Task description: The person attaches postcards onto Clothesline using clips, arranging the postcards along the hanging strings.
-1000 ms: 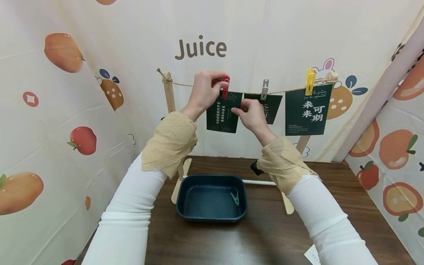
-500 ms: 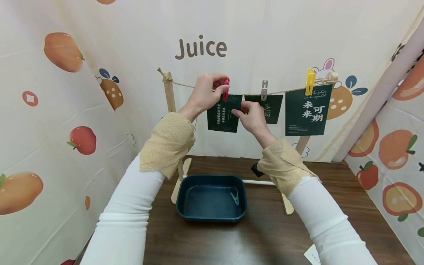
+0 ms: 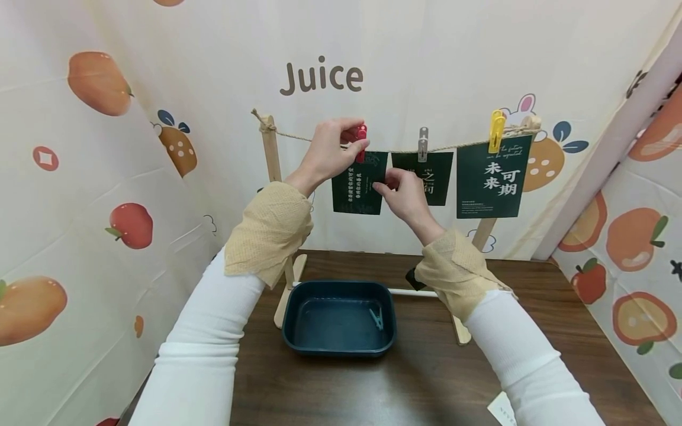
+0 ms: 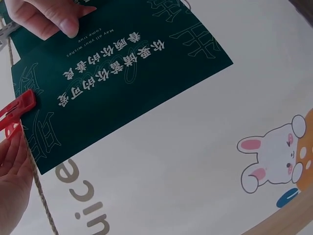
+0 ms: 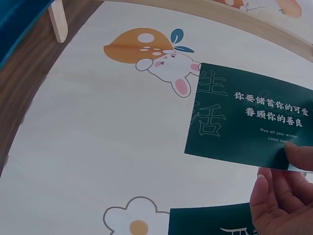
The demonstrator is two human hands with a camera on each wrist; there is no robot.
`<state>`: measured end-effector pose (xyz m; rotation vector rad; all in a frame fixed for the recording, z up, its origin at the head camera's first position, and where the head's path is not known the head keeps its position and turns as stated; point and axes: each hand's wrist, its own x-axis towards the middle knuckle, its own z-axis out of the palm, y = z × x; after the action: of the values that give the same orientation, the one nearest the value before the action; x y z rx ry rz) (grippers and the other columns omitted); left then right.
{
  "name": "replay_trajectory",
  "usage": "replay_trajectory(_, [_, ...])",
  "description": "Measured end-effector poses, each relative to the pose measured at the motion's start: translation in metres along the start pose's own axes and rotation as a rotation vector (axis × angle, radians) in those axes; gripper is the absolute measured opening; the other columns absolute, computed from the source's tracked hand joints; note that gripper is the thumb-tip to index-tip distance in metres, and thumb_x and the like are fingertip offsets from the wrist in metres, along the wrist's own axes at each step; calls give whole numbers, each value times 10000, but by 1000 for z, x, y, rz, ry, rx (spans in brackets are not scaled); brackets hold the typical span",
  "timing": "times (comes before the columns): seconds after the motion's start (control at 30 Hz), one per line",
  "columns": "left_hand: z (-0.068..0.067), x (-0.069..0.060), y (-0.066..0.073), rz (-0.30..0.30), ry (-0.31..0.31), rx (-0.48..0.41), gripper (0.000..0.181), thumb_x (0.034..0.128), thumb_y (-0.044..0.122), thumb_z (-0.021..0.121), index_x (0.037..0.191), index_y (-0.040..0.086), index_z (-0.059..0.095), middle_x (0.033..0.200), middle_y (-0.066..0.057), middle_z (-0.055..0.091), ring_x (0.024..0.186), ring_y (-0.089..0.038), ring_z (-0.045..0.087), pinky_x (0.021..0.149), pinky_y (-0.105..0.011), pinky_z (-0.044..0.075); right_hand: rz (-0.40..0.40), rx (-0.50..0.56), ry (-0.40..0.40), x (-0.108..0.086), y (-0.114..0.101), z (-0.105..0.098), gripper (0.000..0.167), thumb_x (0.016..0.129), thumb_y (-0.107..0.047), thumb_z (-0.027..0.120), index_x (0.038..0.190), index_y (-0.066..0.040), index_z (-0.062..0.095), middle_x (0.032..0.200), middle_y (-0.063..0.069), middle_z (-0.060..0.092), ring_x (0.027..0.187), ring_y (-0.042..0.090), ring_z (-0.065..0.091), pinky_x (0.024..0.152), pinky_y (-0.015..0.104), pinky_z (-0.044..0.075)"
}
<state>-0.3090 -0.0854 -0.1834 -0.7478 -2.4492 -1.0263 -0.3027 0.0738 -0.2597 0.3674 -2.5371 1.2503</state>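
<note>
My left hand [image 3: 330, 151] pinches a red clothespin [image 3: 361, 142] at the twine. In the left wrist view the clothespin [image 4: 19, 107] sits at the edge of a dark green card [image 4: 122, 73] with white lettering, beside the rope [image 4: 41, 196]. My right hand [image 3: 407, 195] pinches the same card [image 3: 357, 189] by its right edge; the right wrist view shows the thumb [image 5: 299, 155] on its printed face and other fingers behind. Just right, a second green card [image 3: 439, 177] hangs from a grey clothespin [image 3: 423, 145], partly hidden by my right hand.
A third green card [image 3: 492, 195] hangs under a yellow clothespin [image 3: 497, 131] near the right post. The wooden stand's left post [image 3: 272, 154] holds the rope's end. Below, a dark blue basin [image 3: 341, 349] contains a teal clothespin [image 3: 376, 319]. A white paper [image 3: 502, 408] lies at the front right.
My left hand and the red clothespin have dropped slightly, and the card's top edge is lower. My right hand has slid a little down the card's edge, uncovering more of the second card.
</note>
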Motion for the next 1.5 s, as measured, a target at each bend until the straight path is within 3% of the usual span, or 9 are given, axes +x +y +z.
replay_trajectory(0.17, [0, 0, 0, -13, 3, 6, 453, 843, 166, 609, 1245, -2, 485, 1063, -110, 591, 936, -169, 555, 847, -219, 429, -10, -13, -6, -4, 3, 2, 188, 856, -163, 593, 944, 2, 612, 864, 131, 597, 799, 231, 500, 654, 329, 417])
replay_trajectory(0.3, [0, -2, -1, 6, 50, 19, 458, 839, 197, 617, 1237, 6, 497, 1064, -102, 589, 966, -165, 531, 856, -195, 404, -4, -25, -30, -8, 5, 3, 197, 861, -167, 585, 964, 1, 600, 880, 129, 592, 807, 233, 504, 655, 326, 428])
replay_trajectory(0.67, [-1, -16, 6, 55, 287, -10, 349, 856, 201, 593, 1147, 11, 567, 1084, -95, 574, 999, -157, 492, 865, -208, 365, -5, -39, -45, -24, 18, 5, 255, 867, -155, 576, 1072, -4, 580, 973, 128, 597, 843, 236, 535, 682, 345, 461])
replay_trajectory(0.83, [0, -28, 9, 75, 364, -43, 292, 865, 161, 577, 1106, -2, 586, 1069, -101, 575, 994, -167, 494, 882, -212, 358, 15, -23, -70, -33, 24, 6, 257, 871, -150, 570, 1087, -11, 577, 972, 121, 596, 843, 230, 544, 687, 333, 470])
replay_trajectory(1.0, [4, -44, 11, 77, 394, -54, 273, 869, 160, 569, 1091, 3, 596, 1070, -89, 576, 998, -144, 496, 875, -206, 358, 4, -11, -85, -41, 32, 8, 244, 866, -137, 576, 1069, -1, 582, 933, 120, 596, 831, 228, 555, 692, 336, 470])
replay_trajectory(1.27, [15, -68, 9, 176, 439, -52, 252, 871, 128, 558, 1065, -27, 601, 1029, -120, 588, 972, -185, 517, 854, -284, 395, -41, -15, -75, -57, 45, 11, 219, 859, -136, 585, 1033, -5, 602, 877, 105, 603, 775, 219, 552, 628, 315, 466])
replay_trajectory(1.5, [27, -88, 4, 160, 406, -76, 243, 859, 97, 572, 1052, -49, 596, 980, -135, 604, 920, -196, 527, 799, -333, 419, -76, -15, -67, -75, 60, 19, 174, 850, -112, 595, 985, -5, 622, 832, 84, 609, 718, 194, 543, 618, 306, 475])
